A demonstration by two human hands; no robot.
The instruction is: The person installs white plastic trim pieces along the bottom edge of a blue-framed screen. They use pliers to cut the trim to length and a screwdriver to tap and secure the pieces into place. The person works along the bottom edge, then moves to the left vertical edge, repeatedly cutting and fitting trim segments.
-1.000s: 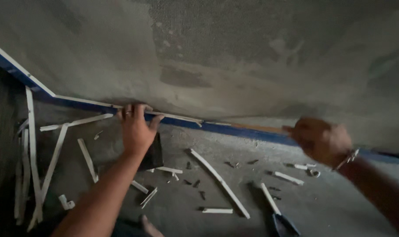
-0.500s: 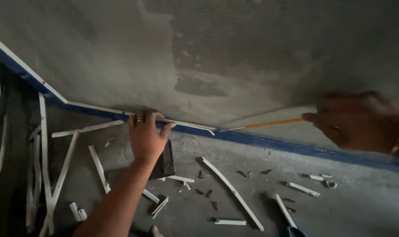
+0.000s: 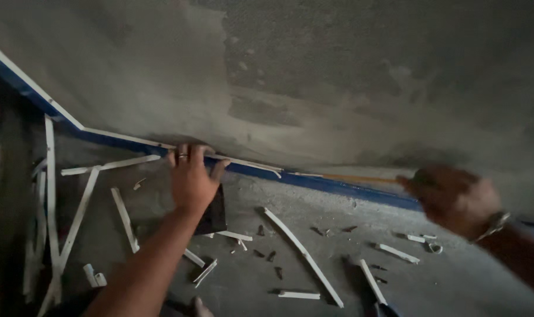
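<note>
My left hand [image 3: 192, 177], a ring on one finger, presses flat on a thin white strip [image 3: 243, 163] that runs along the blue band [image 3: 337, 188] at the foot of the grey wall. My right hand [image 3: 452, 198], blurred and with a bracelet at the wrist, is closed on the far end of a thin yellowish strip [image 3: 349, 176] lying against the wall just above the blue band. A dark flat object [image 3: 215, 214] lies on the floor just below my left hand.
Several loose white strips and offcuts litter the grey floor, such as a long one [image 3: 302, 255] in the middle and long ones [image 3: 73, 229] at the left. Small dark bits [image 3: 270, 256] lie among them. The rough plastered wall [image 3: 314, 82] fills the upper half.
The view has shifted. My right hand has dropped lower along the wall and is blurred; my left hand stays pressed on the white strip.
</note>
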